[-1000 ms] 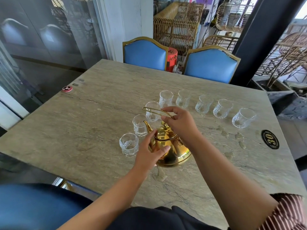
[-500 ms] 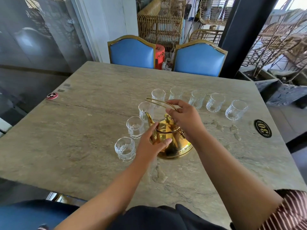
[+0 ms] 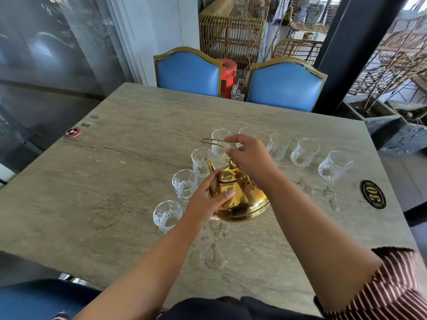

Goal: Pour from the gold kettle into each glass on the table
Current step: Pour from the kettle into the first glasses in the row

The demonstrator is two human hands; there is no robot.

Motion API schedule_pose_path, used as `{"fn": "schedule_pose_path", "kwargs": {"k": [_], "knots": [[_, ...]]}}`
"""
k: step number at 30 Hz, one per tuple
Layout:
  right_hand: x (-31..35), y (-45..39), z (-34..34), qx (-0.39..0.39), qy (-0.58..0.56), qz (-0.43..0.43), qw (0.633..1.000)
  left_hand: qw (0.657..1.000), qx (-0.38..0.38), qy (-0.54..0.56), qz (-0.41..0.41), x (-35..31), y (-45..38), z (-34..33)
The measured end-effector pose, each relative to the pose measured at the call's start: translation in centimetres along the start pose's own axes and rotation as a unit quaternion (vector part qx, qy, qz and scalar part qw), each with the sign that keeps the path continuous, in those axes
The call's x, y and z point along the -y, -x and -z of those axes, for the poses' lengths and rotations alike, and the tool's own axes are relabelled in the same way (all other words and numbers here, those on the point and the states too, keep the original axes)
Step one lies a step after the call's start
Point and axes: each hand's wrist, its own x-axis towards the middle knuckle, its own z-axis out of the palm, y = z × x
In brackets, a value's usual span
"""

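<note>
Your right hand (image 3: 250, 158) pinched the gold kettle (image 3: 238, 195)'s handle, hiding one glass (image 3: 245, 130); your left hand (image 3: 208, 199) cupped its body, standing mid-counter (image 3: 115, 192), its base partly covered.

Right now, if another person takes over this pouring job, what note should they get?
Left hand: pressed against the side of the kettle, thumb on its body.
Right hand: fingers on the wire handle, raised over the lid.
Kettle: upright on the table, spout toward the glasses.
Glasses: eight in an arc, from the nearest glass on the left to the far-right glass; one is mostly hidden behind the right hand.
Done: nothing poured that I can see; the glasses look empty.
Left: lift the kettle and pour into each glass.
</note>
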Motion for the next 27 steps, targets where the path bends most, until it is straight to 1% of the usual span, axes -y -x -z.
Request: {"fn": "schedule_pose_path", "kwargs": {"k": [3,7,27], "knots": [[0.0,-0.9,-0.2,0.007,0.040,0.006,0.999,1.000,-0.007,0.009,0.005,-0.2,-0.2,-0.1],[0.1,-1.4,-0.2,0.008,0.057,0.010,0.998,1.000,-0.010,0.018,0.011,-0.3,-0.4,-0.3],[-0.6,-2.8,-0.7,0.014,0.050,0.016,0.999,0.999,-0.005,0.036,0.028,-0.7,-0.7,-0.2]]}}
